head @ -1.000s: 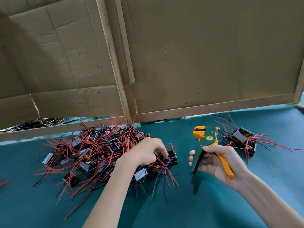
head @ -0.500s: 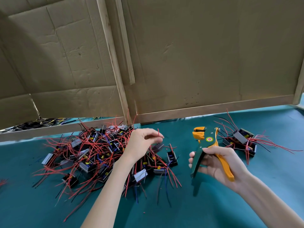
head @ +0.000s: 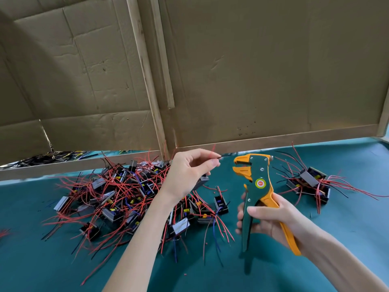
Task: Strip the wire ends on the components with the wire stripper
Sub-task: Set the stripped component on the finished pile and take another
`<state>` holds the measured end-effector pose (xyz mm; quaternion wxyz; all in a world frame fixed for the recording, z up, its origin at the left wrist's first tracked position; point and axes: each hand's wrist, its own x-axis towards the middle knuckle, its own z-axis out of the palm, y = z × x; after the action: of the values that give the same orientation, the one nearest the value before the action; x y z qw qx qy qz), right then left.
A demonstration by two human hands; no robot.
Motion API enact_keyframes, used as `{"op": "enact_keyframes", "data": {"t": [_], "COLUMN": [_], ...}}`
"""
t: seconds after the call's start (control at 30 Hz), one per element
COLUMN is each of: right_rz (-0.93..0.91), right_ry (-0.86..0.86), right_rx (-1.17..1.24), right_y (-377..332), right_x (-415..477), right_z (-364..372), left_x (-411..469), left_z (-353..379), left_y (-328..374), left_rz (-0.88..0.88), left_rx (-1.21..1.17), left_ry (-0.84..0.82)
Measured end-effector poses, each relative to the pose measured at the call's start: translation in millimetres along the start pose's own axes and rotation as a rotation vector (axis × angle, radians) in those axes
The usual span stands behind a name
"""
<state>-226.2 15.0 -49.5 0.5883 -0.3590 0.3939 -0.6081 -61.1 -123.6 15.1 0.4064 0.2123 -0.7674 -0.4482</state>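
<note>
Right hand (head: 271, 220) wraps the handles of the wire stripper (head: 260, 184), held upright above the counter (head: 347, 260), its orange jaws parted and facing left. Just beyond, the left hand (head: 189, 173) pinches a thin dark wire (head: 219, 158) whose tip points at those jaws, near but apart. Such a limp end may bend past the slot, or sit too deep and get cut. Its component (head: 202, 180) hangs mostly hidden behind the left hand; the pile (head: 126, 197) behind is too tangled to count.

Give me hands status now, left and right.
Left hand: closed, pinching a wire, tip pointing toward the stripper's head.
Right hand: closed, gripping the wire stripper by its handles.
</note>
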Motion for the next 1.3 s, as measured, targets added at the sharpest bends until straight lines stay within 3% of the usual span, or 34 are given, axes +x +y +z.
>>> {"op": "enact_keyframes", "data": {"t": [0.13,0.47,0.97,1.3], "right_rz": [-0.010,-0.072,-0.060,-0.101], "right_ry": [-0.113,-0.208,-0.218,-0.061], "right_rx": [-0.014,-0.074,-0.120,-0.134], "right_y": [0,-4,-1,6], "right_x": [-4,-7,-9,-10], "right_z": [7,7,7,20], "left_x": [-2,-4,-4,-3], "left_z": [1,4,0,-7], "left_y": [6,11,9,11], "left_rz": [-0.072,-0.120,-0.125,-0.130], "left_rx": [0.000,-0.046,-0.047,-0.034], "left_ry": [-0.021,-0.094,-0.184,-0.230]}}
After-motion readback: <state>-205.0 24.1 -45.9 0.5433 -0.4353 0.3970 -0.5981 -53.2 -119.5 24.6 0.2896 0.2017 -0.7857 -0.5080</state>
